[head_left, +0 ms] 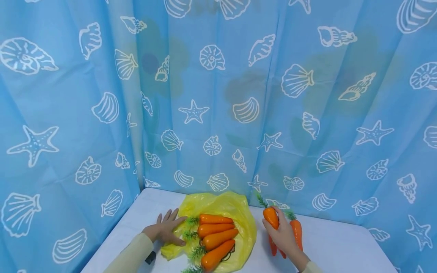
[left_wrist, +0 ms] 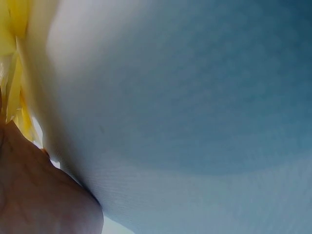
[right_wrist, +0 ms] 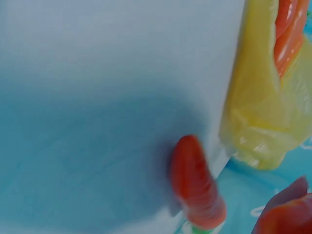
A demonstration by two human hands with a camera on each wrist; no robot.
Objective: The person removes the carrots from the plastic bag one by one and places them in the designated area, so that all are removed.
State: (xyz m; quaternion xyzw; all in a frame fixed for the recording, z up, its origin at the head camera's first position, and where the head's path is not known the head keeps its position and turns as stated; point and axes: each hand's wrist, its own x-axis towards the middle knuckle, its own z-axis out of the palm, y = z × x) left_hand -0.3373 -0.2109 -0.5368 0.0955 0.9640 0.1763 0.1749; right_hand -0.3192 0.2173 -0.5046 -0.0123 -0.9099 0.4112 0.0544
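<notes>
Several orange carrots [head_left: 215, 231] with green leafy tops lie side by side on a yellow plastic bag [head_left: 250, 227]. My left hand [head_left: 167, 228] rests on the bag's left edge, fingers spread, beside the leafy tops. To the right of the bag, my right hand [head_left: 283, 232] grips a carrot [head_left: 271, 217] near its thick, leafy end. Orange tips [head_left: 273, 247] show below that hand; it partly hides what they belong to. Another carrot [head_left: 297, 232] lies just right of the hand. In the right wrist view, a carrot [right_wrist: 195, 183] lies on the table, apart from the bag [right_wrist: 258, 107].
A white table [head_left: 334, 242] carries everything. Behind it and at the left hangs a blue curtain [head_left: 218, 106] with white shell and starfish prints. A small black object [head_left: 150, 258] sits by my left wrist. Pale cloth-like surface fills most of the left wrist view.
</notes>
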